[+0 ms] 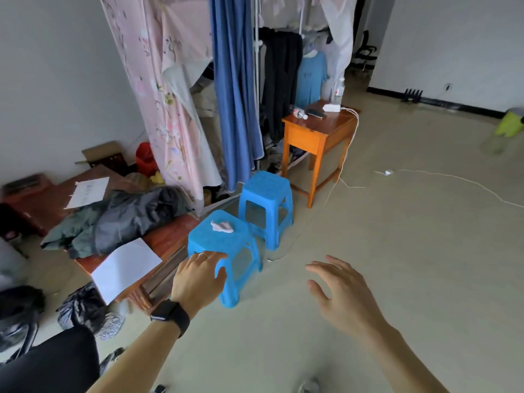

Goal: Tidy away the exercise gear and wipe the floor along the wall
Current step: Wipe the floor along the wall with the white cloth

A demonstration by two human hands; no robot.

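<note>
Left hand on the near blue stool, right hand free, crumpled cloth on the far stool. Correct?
One error: the head view shows the crumpled cloth on the near blue stool, the one the left hand grips by its rim, not on the far stool. The right hand is free.

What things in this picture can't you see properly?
All in the head view:
Green thing at the right edge: blurred and cut off, so I can't tell what it is.
Writing on the paper: too small to read.
Pale scrap on the near blue stool: too small to tell tissue from cloth.
Whatever lies under the dark jacket: hidden by it.
</note>
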